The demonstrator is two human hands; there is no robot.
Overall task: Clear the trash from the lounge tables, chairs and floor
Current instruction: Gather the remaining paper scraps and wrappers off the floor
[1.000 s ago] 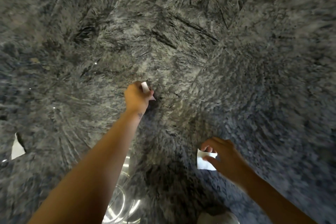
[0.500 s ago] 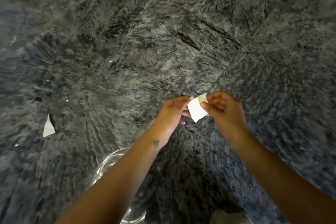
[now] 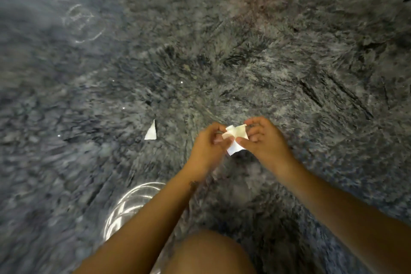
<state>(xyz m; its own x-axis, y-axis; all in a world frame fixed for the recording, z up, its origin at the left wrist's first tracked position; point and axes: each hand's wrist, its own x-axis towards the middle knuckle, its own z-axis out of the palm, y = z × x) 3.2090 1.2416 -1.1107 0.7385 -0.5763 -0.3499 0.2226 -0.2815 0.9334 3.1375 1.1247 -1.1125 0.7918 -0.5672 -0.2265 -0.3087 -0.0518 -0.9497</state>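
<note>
Through the head camera I look down at a shaggy grey rug (image 3: 289, 62) with my hands close together over it. My left hand (image 3: 209, 142) and right hand (image 3: 262, 140) both have their fingers curled in and pinch the same small bunch of white paper scraps (image 3: 235, 138), which hangs between them just above the pile. One loose scrap (image 3: 151, 132), a white triangle, lies on the rug near my left hand, apart from it. A clear shiny thing (image 3: 133, 202) shows beside my left forearm. It is too blurred to tell whether it is a bag or a bowl. My knee (image 3: 209, 253) fills the bottom edge.

I judge that I am gathering the pieces into one hand. The risk is in that handover. The scraps are thin and only pinched at their edges, so one could slip out and sink into the long pile. The triangle could also be overlooked, since it is pale and small against the mottled rug.
</note>
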